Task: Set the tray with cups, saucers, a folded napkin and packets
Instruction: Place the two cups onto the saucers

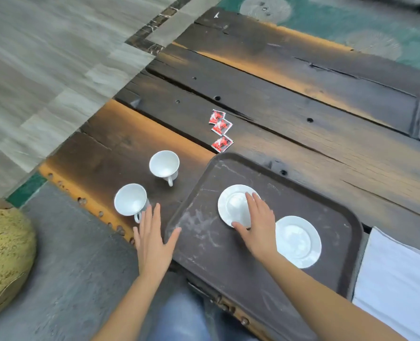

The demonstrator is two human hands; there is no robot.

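White glazed china all round: two saucers on the dark tray (228,262), two cups off it at centre-left, so roughly halfway. Right hand (258,222) lies flat and spread on the upper saucer (231,205), fingers open, pressing or nudging it rather than gripping. Second saucer (300,242) sits just beside it, lower right, apart. Left hand (152,239) is open and empty, fingertips next to the near cup (130,199); contact unclear. Far cup (164,164) stands upright above it, handle toward the camera. Judgement: china is stiff, light, slick and chippy; take cups by the handle or pinch the rim, lift saucers by the edge, set down softly. Three red packets (220,131) lie in a line just above the tray's top corner; thin and light, pinch an edge. White napkin (396,279) lies flat at lower right, touching the tray's edge; soft, needs folding. Tray surface is scuffed, probably low grip. Table (302,114) is rough dark planks with cracks and holes. Grey tile floor upper left, teal rug top right, yellow cushion (4,262) lower left.
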